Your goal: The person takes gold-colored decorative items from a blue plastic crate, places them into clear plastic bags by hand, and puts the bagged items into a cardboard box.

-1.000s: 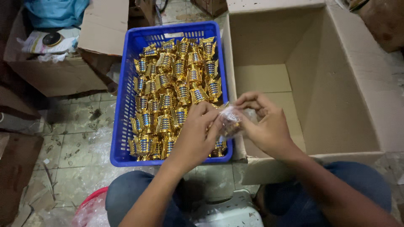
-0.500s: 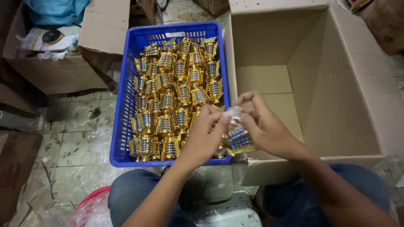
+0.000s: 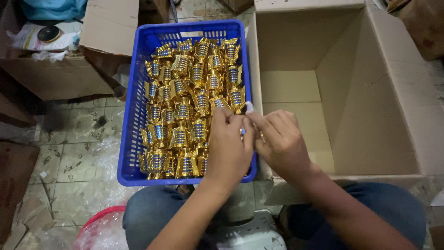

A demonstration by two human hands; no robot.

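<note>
A blue plastic crate (image 3: 134,111) holds several gold figures with blue bands (image 3: 194,92). My left hand (image 3: 229,148) and my right hand (image 3: 280,141) meet over the crate's right rim. Between them they pinch a small clear plastic bag (image 3: 249,107), of which only a white corner shows above the fingers. A gold figure inside it is almost fully hidden by my fingers. Both hands are closed on the bag.
A large open cardboard box (image 3: 370,92) stands right of the crate, its bottom bare. Another cardboard box (image 3: 69,69) with a blue cloth and white items sits at the upper left. A red bin with clear plastic (image 3: 99,229) is by my left knee. The floor is tiled.
My hands have shifted up and left over the crate's rim. The clear bag with the gold figure, plainly seen earlier, is now mostly covered by my fingers.
</note>
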